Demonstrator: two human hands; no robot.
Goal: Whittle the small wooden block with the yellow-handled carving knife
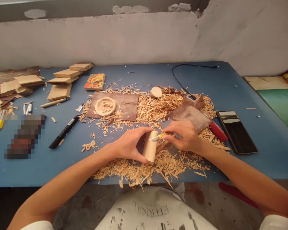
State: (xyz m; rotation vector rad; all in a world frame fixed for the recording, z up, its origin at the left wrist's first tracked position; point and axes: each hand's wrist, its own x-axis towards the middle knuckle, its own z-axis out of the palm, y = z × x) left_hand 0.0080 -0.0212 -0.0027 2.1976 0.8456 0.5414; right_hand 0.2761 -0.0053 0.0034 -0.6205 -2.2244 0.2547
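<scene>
My left hand [132, 143] is closed around a pale wooden block [148, 150], thumb at its near end and fingers at its far end. In my right hand [183, 135] is a yellow-handled craft knife [162, 135], pinched between thumb and fingers. Its blade lies against the upper right part of the block. Wood shavings [168, 163] are heaped on the table beneath and around both hands. Just beyond my right hand lies a piece of brown leather [193, 115], with a red handle [218, 131] sticking out beside it.
A carved wooden disc [105, 106] rests on a brown sheet [127, 107] ahead, near a round wood slice [156, 92]. Phone [237, 132] at right; black marker [64, 132], wooden blocks [60, 92] and yellow cutter [0, 120] at left. A black cable [176, 75] lies behind.
</scene>
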